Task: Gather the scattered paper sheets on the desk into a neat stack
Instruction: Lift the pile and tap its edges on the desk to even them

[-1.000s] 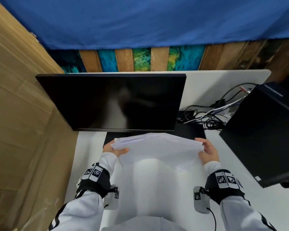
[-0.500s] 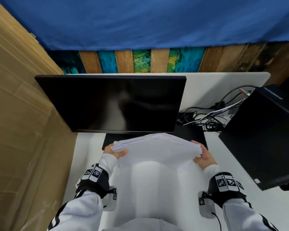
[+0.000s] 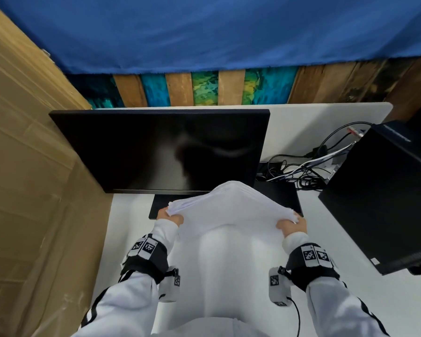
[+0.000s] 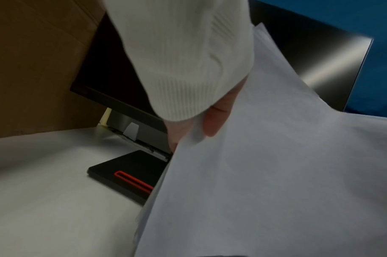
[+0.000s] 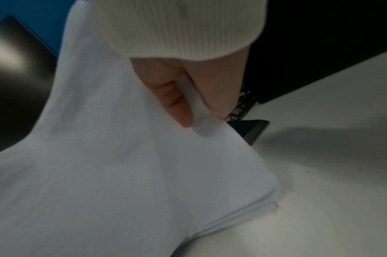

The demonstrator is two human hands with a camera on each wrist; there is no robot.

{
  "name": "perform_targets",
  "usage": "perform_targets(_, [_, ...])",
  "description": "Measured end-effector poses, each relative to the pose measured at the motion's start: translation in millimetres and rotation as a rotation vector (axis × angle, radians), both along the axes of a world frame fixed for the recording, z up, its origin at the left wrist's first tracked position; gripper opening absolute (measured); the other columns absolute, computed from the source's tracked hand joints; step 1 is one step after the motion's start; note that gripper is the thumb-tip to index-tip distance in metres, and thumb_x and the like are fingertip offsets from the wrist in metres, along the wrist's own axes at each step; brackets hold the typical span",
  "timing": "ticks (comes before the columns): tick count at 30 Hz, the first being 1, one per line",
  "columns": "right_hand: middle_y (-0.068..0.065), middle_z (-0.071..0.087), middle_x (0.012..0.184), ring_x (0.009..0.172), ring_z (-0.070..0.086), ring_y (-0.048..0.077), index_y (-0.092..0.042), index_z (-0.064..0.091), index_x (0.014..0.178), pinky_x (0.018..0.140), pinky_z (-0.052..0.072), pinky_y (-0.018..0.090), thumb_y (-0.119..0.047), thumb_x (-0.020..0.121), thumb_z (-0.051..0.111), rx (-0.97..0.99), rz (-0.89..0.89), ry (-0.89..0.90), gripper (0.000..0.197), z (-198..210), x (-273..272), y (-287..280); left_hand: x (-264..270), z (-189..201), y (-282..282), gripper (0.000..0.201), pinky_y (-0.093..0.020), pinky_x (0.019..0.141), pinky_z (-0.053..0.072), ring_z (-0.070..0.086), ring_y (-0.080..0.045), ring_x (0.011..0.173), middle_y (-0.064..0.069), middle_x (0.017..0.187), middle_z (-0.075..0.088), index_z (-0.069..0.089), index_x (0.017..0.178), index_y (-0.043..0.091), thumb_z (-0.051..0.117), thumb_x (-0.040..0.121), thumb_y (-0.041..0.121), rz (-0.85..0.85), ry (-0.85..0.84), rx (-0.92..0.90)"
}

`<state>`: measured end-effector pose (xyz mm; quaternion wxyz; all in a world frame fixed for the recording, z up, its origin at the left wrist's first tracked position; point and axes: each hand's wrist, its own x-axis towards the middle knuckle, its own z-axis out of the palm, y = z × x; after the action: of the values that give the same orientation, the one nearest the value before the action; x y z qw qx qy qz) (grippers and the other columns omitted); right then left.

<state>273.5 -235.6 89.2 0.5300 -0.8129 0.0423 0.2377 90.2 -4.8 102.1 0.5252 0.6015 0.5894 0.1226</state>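
Sheets are all in one bundle now; paper stack [image 3: 231, 210] held off the desk [image 3: 345, 283] at its two far corners, in front of the monitor [image 3: 161, 149]; near edge trails down toward the person's body.

Left hand [image 3: 171, 217]: thumb on top, other fingers hidden under the paper, pinching the left corner; left wrist view shows the thumb [image 4: 212, 121] pressed on the top sheet.
Right hand [image 3: 292, 224]: same pinch on the right corner; right wrist view shows the sheet edges clamped between thumb [image 5: 177, 106] and palm side.

Change vs a second ago: hands have moved closer together; stack was near flat between them, now it bows up into a clear hump midway between the two grips, peak overlapping the monitor's bottom edge; left-corner sheet edges look fanned, not flush.

Read: probably flexing the bundle to loosen sheets before squaring; gathering looks done, alignment not; no loose sheets visible elsewhere on the desk.

Next, likely: relax the bow, tap an edge on the desk, lay flat; risk is inner sheets slipping out while it's bent.
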Motion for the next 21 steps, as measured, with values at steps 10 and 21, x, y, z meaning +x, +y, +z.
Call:
perform_targets(10, [0.0, 0.059, 0.077, 0.074, 0.053, 0.02, 0.001, 0.062, 0.105, 0.048, 0.04, -0.002, 0.026, 0.068, 0.043, 0.219, 0.034, -0.16, 0.049, 7.7, -5.9, -7.6, -16.4, 2.3, -7.5, 0.046, 0.003, 0.043, 0.037, 0.048, -0.006, 0.059, 0.005, 0.069, 0.058, 0.067, 0.104, -0.001, 0.036, 0.077, -0.021, -0.048, -0.245, 0.092])
perform_targets(21, [-0.002, 0.06, 0.095, 0.066, 0.052, -0.025, -0.003, 0.061, 0.102, 0.061, 0.037, -0.009, -0.016, 0.083, 0.064, 0.406, -0.058, -0.286, 0.023, 19.8, -12.6, 1.2, -5.0, 0.7, -2.9, 0.04, 0.002, 0.039, 0.034, 0.044, -0.01, 0.058, 0.004, 0.064, 0.051, 0.065, 0.107, -0.001, 0.046, 0.076, -0.019, 0.009, -0.247, 0.074])
